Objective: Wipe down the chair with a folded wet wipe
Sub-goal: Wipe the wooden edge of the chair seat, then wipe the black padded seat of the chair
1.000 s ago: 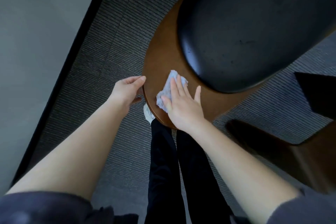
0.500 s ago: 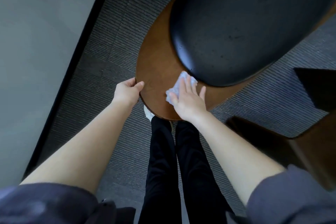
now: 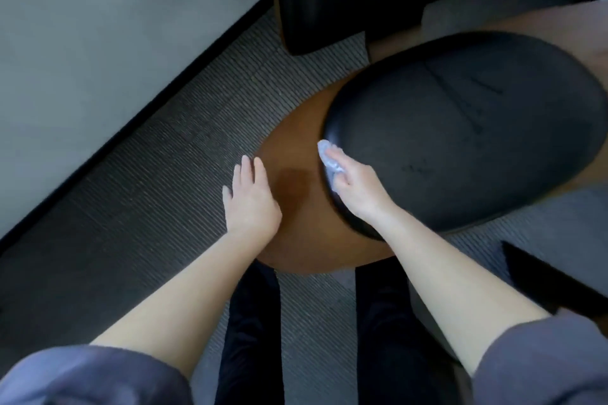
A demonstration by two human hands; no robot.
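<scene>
**From wood to upholstery**

Ribbed grey carpet [image 3: 158, 194], wooden-shelled chair [image 3: 296, 145]. Wiping the near rim of the black cushion [image 3: 460, 141], with the wet wipe [image 3: 326, 154] pinched against it by the right hand [image 3: 358, 191]. Left hand [image 3: 251, 204] flat, fingers straight, at the shell's edge. Next, probably: following the rim round with even pressure. Half a second ago: wiping the wood, left hand hooked on the edge.

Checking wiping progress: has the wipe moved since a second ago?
Yes: the wipe went from the wooden rim onto the cushion edge, in the right hand.

Chair cushion [image 3: 460, 141] black, its wooden shell [image 3: 296, 240] warm brown. Wet wipe [image 3: 325, 156] pale bluish-white. Carpet [image 3: 148, 194] dark grey, fine ribbed stripes; wall [image 3: 98, 26] plain light grey, skirting [image 3: 131, 123] black; sleeves [image 3: 82, 375] slate grey, trousers [image 3: 250, 339] black.
</scene>
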